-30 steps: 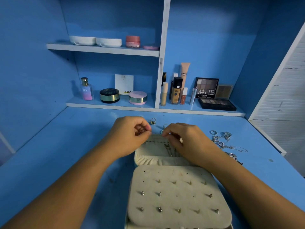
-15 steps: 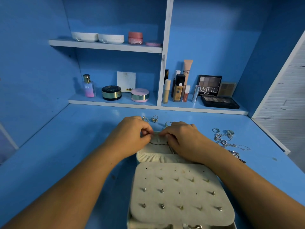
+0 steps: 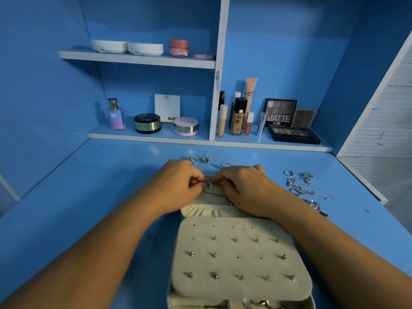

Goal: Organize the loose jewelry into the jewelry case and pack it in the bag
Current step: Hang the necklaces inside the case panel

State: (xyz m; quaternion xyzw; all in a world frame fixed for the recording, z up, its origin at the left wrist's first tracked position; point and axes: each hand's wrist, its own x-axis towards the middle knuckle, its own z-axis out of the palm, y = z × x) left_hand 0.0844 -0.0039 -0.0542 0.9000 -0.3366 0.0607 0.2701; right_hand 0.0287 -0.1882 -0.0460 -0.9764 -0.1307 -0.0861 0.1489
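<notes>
Left hand (image 3: 178, 186) and right hand (image 3: 243, 188) have met at 12 o'clock on the jewelry case (image 3: 240, 259); fingers (image 3: 196, 178) pinch its strap (image 3: 210, 186) over a chain (image 3: 211, 193) (fastening, likely).

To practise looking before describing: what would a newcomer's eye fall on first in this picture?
Mid-desk, the left hand and right hand pinch a small pale tab in the far half of the open cream jewelry case, whose near half is studded with earrings. Tangled silver chains lie loose on the blue desk to the right.
</notes>
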